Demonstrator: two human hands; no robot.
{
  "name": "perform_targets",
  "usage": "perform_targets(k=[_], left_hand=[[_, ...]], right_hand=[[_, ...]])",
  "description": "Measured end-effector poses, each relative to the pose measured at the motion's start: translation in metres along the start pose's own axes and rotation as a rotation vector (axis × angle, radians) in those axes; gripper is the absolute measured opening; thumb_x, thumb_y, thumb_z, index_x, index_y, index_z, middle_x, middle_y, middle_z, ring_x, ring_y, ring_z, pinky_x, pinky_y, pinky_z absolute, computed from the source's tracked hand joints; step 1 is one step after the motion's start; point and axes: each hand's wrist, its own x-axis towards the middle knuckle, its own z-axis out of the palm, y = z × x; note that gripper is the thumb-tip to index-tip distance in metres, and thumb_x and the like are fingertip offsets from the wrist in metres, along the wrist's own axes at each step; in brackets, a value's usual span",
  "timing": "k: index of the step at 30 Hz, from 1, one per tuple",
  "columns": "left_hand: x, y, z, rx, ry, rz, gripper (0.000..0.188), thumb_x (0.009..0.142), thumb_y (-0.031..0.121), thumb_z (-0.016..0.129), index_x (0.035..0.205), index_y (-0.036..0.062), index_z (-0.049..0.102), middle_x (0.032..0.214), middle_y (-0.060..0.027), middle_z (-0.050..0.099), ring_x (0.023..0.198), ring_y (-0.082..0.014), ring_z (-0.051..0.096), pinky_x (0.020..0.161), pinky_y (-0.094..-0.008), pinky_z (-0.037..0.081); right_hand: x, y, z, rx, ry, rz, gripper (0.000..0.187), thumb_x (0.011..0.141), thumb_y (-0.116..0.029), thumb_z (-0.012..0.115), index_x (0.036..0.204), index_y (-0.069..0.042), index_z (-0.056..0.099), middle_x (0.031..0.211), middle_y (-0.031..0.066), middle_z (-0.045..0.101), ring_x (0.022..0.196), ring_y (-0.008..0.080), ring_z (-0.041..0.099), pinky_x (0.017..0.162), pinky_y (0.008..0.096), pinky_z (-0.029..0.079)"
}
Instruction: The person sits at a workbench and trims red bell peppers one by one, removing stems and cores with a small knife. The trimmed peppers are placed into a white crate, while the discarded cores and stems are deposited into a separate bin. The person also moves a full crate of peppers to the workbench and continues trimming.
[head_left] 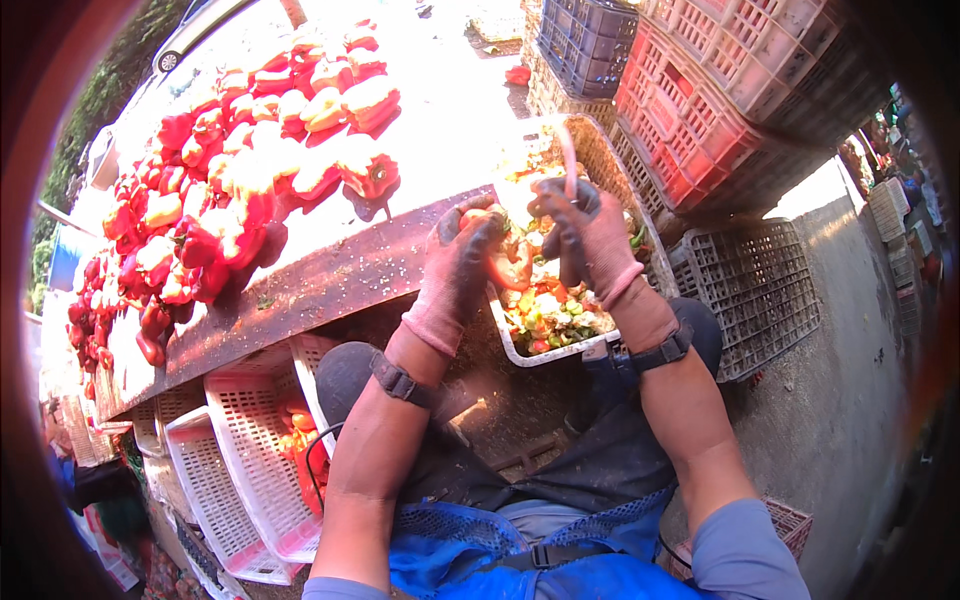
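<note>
Left hand [466,258]: gloved, closed around red pepper [512,266], held above scraps [560,318] in white crate [556,353]. Right hand [597,238]: gloved, fingers gripping slim pale implement [569,165]. Pepper pile [222,190] lies on table [340,262].

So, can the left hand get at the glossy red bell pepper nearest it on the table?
Likely yes: only sunlit tabletop separates the pink-and-black gloved left hand from that bell pepper, though the hand holds an orange-red pepper.
</note>
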Motion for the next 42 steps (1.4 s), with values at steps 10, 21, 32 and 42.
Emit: perform_targets(k=[10,21,32,42], left_hand=[[0.026,-0.017,0.056,1.153,-0.058,0.981,0.061,0.081,0.014,0.082,0.137,0.0102,0.057,0.13,-0.0193,0.057,0.118,-0.0377,0.058,0.098,-0.0462,0.051],[0.03,-0.002,0.045,1.113,0.085,0.888,0.049,0.084,0.022,0.082,0.126,0.0054,0.063,0.121,-0.019,0.063,0.109,-0.0363,0.063,0.093,-0.0442,0.053],[-0.062,0.081,-0.1,0.83,0.336,0.536,0.036,0.093,0.008,0.076,0.126,-0.0008,0.065,0.118,-0.0086,0.066,0.105,-0.0146,0.064,0.094,-0.0301,0.053],[-0.267,-0.001,-0.31,1.413,0.819,-0.128,0.045,0.085,0.022,0.082,0.12,-0.0022,0.067,0.11,-0.0206,0.071,0.101,-0.0338,0.069,0.089,-0.041,0.054]], right_hand=[[-0.009,-0.032,-0.056,-0.009,0.275,-0.09,0.032,0.095,-0.03,0.072,0.11,-0.002,0.069,0.086,0.01,0.074,0.039,0.0142,0.055,0.03,0.0287,0.039],[-0.014,-0.037,-0.072,-0.037,0.16,-0.105,0.038,0.097,-0.037,0.07,0.114,-0.002,0.071,0.091,0.0086,0.075,0.05,0.0076,0.057,0.037,0.0211,0.038],[-0.021,-0.035,-0.056,-0.136,-0.034,-0.032,0.049,0.097,-0.042,0.069,0.123,-0.001,0.067,0.099,0.0091,0.074,0.054,0.0114,0.059,0.044,0.0225,0.043],[-0.034,-0.034,-0.025,-0.308,-0.129,-0.039,0.049,0.095,-0.042,0.07,0.121,0.0,0.068,0.097,0.0101,0.073,0.053,0.0088,0.057,0.039,0.0215,0.038]])
